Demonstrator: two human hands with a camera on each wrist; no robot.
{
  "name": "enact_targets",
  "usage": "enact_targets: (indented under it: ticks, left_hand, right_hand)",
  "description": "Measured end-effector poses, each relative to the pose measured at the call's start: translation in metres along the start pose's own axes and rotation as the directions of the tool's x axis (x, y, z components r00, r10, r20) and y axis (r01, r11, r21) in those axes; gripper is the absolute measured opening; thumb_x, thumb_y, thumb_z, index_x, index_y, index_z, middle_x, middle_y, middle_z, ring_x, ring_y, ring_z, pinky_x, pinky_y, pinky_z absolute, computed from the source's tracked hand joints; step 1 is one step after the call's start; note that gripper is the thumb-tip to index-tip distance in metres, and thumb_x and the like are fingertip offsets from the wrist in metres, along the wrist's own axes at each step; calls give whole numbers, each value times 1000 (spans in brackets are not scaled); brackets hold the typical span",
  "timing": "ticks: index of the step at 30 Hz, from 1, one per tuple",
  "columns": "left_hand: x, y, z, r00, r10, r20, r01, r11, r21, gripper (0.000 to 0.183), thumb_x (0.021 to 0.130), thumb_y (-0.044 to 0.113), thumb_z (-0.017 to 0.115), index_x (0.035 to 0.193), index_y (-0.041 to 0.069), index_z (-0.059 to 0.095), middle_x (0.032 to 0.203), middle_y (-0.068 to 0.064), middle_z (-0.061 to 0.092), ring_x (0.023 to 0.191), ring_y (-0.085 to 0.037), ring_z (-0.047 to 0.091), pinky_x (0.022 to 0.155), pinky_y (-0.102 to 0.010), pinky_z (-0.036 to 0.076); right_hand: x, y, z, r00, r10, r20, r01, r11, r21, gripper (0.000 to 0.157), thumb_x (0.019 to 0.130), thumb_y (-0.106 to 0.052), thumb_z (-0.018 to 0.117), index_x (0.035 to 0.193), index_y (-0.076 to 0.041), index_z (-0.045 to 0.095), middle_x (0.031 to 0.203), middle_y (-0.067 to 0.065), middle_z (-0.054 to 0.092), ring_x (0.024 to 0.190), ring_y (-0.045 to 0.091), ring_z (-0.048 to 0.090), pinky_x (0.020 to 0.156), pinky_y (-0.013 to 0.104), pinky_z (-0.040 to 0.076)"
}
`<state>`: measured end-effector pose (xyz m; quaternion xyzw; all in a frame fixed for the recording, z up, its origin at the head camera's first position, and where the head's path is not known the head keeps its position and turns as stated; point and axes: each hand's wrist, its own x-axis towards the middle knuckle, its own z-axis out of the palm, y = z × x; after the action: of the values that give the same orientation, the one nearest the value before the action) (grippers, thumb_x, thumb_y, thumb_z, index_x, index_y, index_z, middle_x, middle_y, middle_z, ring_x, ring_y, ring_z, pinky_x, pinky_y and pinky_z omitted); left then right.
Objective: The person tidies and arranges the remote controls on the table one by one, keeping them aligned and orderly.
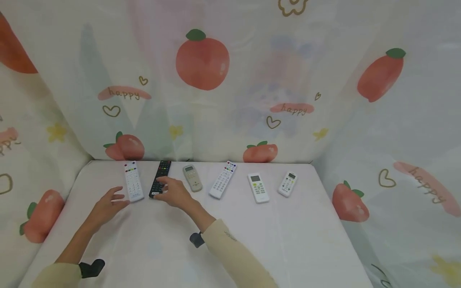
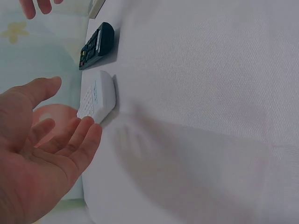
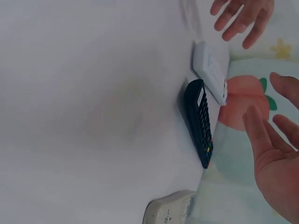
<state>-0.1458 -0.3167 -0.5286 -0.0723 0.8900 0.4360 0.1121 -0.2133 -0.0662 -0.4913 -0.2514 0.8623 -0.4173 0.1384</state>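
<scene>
My left hand [image 1: 105, 207] hovers at the near left of a white remote control [image 1: 133, 182], its fingers loosely bent and thumb apart. In the left wrist view that white remote [image 2: 99, 97] lies just beyond the fingertips. Over the lower half of a black remote control [image 1: 160, 178] is my right hand [image 1: 175, 193], thumb and fingers spread with a gap between them. The right wrist view has the black remote [image 3: 200, 122] lying flat on the table, apart from the right hand [image 3: 275, 158]. Neither hand holds anything.
Further right along the white table [image 1: 288, 240] lie a beige remote [image 1: 192, 178], a long white remote [image 1: 223, 180], a white remote with a screen [image 1: 258, 188] and a small white remote [image 1: 287, 184]. A fruit-printed curtain [image 1: 223, 120] stands behind and at both sides.
</scene>
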Motion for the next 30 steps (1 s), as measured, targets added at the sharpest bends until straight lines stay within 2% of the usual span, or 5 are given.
enact_targets:
  ticks: [7,16,22,26,30]
  left_hand:
    - [5,-1,0,999,-45,11,45,997,-58,75,103,31,56,154,-6,15,146,-39,33,130,-55,38,98,-62,43]
    - [16,-2,4,994,-104,14,105,984,-143,79,102,31,57,155,-6,12,148,-39,28,130,-53,39,101,-59,43]
    - [20,-3,6,994,-106,-12,101,976,-190,77,101,26,58,154,-7,12,148,-39,29,131,-52,40,102,-57,42]
    - [26,-4,8,994,-111,-11,107,977,-186,78,101,26,59,155,-7,13,148,-38,30,131,-52,39,103,-58,41]
    - [29,-8,6,991,-136,-15,132,979,-152,78,100,26,58,155,-6,13,148,-38,29,133,-53,34,104,-60,38]
  right_hand:
    - [12,-8,18,1000,27,6,-27,1000,17,56,89,-16,78,140,-9,56,133,9,62,113,17,64,85,17,50]
    - [29,-13,41,999,42,-2,-42,997,-60,58,89,-17,78,142,-12,54,132,5,62,113,14,63,84,18,50]
    - [39,-17,57,995,95,-20,-95,995,8,59,89,-19,78,142,-11,54,135,4,61,118,15,61,86,20,51]
    - [45,-17,64,994,109,-30,-108,994,24,62,88,-19,79,143,-8,52,137,5,59,119,14,59,87,21,51]
    - [51,-17,74,995,103,-3,-103,995,3,65,88,-19,79,145,-7,49,138,7,58,116,13,59,89,23,50]
